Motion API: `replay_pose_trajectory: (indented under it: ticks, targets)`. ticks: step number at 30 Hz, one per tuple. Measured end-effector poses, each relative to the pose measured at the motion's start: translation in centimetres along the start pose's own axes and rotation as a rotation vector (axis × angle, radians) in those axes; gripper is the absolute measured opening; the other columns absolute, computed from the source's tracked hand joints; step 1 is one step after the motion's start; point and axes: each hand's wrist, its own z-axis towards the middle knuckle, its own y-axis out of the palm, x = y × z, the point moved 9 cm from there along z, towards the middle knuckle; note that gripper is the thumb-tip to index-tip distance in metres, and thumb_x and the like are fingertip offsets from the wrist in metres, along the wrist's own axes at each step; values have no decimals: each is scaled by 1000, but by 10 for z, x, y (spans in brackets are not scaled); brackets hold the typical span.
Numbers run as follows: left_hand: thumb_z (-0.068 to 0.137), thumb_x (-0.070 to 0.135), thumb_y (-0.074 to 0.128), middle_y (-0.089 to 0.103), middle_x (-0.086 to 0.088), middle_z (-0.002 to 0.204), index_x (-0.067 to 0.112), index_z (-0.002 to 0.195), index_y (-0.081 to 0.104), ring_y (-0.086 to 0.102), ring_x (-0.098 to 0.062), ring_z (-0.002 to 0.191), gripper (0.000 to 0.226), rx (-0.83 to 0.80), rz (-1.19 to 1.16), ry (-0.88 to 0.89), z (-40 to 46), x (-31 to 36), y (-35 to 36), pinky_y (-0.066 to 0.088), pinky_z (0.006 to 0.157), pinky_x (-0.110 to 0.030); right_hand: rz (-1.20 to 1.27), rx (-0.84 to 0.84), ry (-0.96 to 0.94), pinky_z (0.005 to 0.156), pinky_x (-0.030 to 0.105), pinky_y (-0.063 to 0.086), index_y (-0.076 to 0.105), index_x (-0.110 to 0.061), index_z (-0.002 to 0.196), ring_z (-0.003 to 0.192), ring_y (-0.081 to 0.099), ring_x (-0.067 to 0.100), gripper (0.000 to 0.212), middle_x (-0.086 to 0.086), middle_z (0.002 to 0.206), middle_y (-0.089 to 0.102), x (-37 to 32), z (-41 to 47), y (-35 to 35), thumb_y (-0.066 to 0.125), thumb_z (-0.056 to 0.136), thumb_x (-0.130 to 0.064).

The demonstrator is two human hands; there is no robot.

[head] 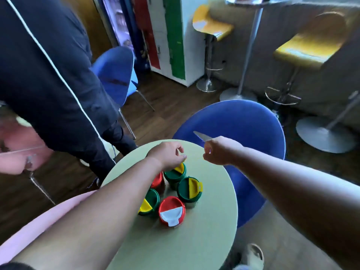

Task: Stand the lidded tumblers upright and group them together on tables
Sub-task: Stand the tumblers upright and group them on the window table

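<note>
Here, tumblers (171,193): five upright, clustered on the tabletop (204,230).
Left hand (167,154): fingers loosely curled above far tumbler, holding nothing.
Right hand (220,151): fingers pinching a white strip (200,135).

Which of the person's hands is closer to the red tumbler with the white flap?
Left. The left hand hovers over the group's far side; the right hand is farther from the red tumbler, beyond the group.

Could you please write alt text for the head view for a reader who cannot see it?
Five lidded tumblers stand grouped upright on a round green table; the left hand hovers over the farthest one, and the right hand pinches a thin pale strip above the far edge.
</note>
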Motion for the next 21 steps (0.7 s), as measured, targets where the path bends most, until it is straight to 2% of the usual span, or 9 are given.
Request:
replay_pose_trajectory:
  ticks: [3, 5, 7, 10, 17, 21]
  targets:
    - [86, 49, 60, 69, 14, 95, 34, 99, 63, 64, -15, 93, 20, -25, 64, 99, 13, 67, 9, 54, 85, -33, 64, 28, 120, 73, 30, 51, 67, -20, 98, 79, 55, 27, 24, 1, 100, 67, 59, -37, -10, 49, 87, -34]
    - [85, 50, 59, 68, 15, 93, 35, 98, 62, 64, -15, 91, 20, -40, 109, 160, 23, 116, 19, 55, 84, -33, 125, 45, 187, 71, 30, 49, 66, -22, 95, 81, 56, 26, 24, -2, 99, 68, 106, -60, -14, 50, 85, -37]
    - [85, 51, 59, 67, 16, 91, 34, 98, 63, 64, -14, 88, 22, -54, 144, 219, 34, 167, 31, 56, 82, -34, 160, 37, 252, 74, 31, 53, 66, -24, 91, 84, 61, 26, 25, -2, 94, 67, 155, -84, -16, 51, 82, -42]
    - [86, 50, 61, 66, 17, 88, 34, 99, 64, 63, -11, 87, 21, -87, 178, 307, 55, 255, 56, 56, 82, -35, 188, 36, 356, 79, 36, 57, 65, -26, 90, 84, 64, 25, 22, -4, 91, 66, 242, -120, -15, 53, 79, -41]
    - [86, 51, 61, 66, 16, 93, 36, 95, 62, 64, -11, 87, 17, -183, 227, 462, 105, 474, 137, 54, 85, -32, 224, 32, 524, 76, 32, 54, 60, -27, 86, 86, 62, 20, 19, -7, 92, 64, 453, -222, -20, 57, 84, -45]
    - [86, 50, 63, 66, 15, 98, 36, 99, 63, 62, -10, 93, 19, -230, 240, 547, 122, 593, 182, 52, 88, -30, 251, 44, 653, 76, 31, 52, 64, -32, 93, 95, 64, 20, 18, -6, 104, 67, 562, -291, -23, 57, 83, -45]
